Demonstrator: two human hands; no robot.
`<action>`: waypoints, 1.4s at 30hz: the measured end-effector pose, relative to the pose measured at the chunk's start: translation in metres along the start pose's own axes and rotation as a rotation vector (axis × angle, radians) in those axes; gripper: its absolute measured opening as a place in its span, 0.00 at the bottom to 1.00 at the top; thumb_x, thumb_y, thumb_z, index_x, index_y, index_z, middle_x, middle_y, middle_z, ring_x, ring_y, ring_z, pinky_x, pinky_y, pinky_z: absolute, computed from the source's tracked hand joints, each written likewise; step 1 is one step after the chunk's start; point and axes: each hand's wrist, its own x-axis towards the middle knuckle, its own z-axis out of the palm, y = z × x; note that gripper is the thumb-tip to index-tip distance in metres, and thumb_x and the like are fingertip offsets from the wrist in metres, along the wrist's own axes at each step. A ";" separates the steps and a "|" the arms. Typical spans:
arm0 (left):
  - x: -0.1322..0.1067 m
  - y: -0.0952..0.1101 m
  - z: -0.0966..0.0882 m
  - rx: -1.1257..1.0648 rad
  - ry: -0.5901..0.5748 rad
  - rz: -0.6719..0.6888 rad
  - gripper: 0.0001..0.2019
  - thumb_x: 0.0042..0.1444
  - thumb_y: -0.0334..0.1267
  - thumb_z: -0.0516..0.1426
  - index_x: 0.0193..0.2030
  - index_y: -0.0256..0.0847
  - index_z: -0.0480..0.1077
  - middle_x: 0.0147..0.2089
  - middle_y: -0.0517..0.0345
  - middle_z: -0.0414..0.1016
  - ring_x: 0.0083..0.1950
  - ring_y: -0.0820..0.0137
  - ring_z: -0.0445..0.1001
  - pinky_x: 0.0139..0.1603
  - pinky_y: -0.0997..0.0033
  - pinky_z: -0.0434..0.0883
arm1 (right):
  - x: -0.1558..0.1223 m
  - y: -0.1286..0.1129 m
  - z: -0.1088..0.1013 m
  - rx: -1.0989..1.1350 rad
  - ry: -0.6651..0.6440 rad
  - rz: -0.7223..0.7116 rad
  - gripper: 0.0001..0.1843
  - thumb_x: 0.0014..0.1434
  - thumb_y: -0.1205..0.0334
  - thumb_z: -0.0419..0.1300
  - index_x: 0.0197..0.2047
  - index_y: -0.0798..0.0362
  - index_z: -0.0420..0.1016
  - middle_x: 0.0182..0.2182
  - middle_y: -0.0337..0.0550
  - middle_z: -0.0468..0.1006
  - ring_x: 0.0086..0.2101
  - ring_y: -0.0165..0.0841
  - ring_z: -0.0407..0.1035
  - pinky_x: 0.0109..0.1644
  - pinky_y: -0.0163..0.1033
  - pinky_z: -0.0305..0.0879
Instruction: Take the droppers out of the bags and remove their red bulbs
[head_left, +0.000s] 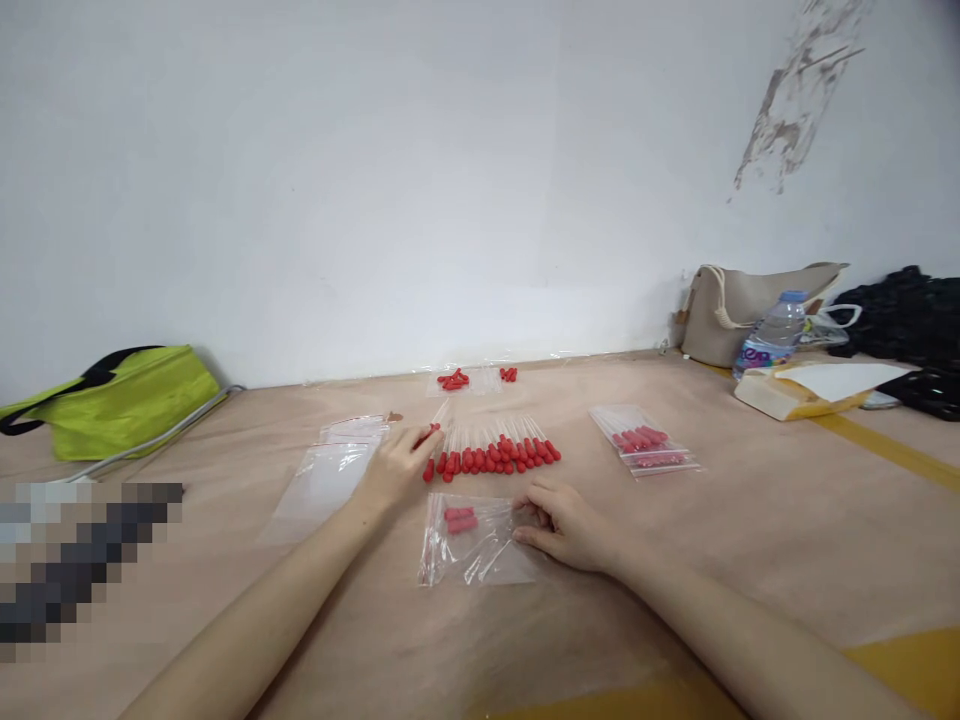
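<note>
Pinching one red-bulbed dropper (435, 428), L hand (397, 462) at L end of dropper row (491, 458), long axes pointing away. Clear bag (484, 550) nr side, to L hand's R; R hand (564, 525) closer, curled at bag's R edge, grip unclear.

The left hand (397, 465) partly hid a small red piece (430, 432), perhaps gripped. Pixelation obscured a dark object (90, 570) at left; frame edges cropped both forearms (289, 600) and the black bundle (907, 310).

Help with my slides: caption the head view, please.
Left hand at the left end of a row of red-bulbed droppers, right hand at a clear bag's edge.
</note>
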 end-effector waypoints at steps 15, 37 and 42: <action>-0.008 0.002 0.000 -0.288 -0.316 -0.015 0.15 0.59 0.32 0.47 0.51 0.43 0.65 0.45 0.50 0.68 0.43 0.68 0.70 0.45 0.68 0.68 | 0.000 -0.004 -0.004 -0.017 -0.003 -0.018 0.10 0.51 0.60 0.59 0.37 0.55 0.68 0.30 0.41 0.68 0.29 0.29 0.63 0.33 0.34 0.60; -0.005 0.009 0.011 -0.914 -0.159 -0.943 0.21 0.42 0.51 0.60 0.39 0.36 0.71 0.31 0.54 0.75 0.26 0.71 0.72 0.27 0.73 0.68 | 0.001 -0.003 -0.003 -0.014 -0.006 -0.008 0.11 0.51 0.60 0.59 0.38 0.55 0.68 0.30 0.41 0.69 0.29 0.29 0.63 0.32 0.34 0.60; -0.006 0.004 0.013 -0.907 -0.139 -0.997 0.20 0.41 0.52 0.59 0.35 0.36 0.72 0.27 0.56 0.73 0.25 0.72 0.70 0.26 0.75 0.68 | 0.001 -0.004 -0.004 -0.016 -0.004 0.000 0.11 0.51 0.60 0.60 0.38 0.55 0.69 0.30 0.41 0.69 0.29 0.29 0.63 0.32 0.33 0.60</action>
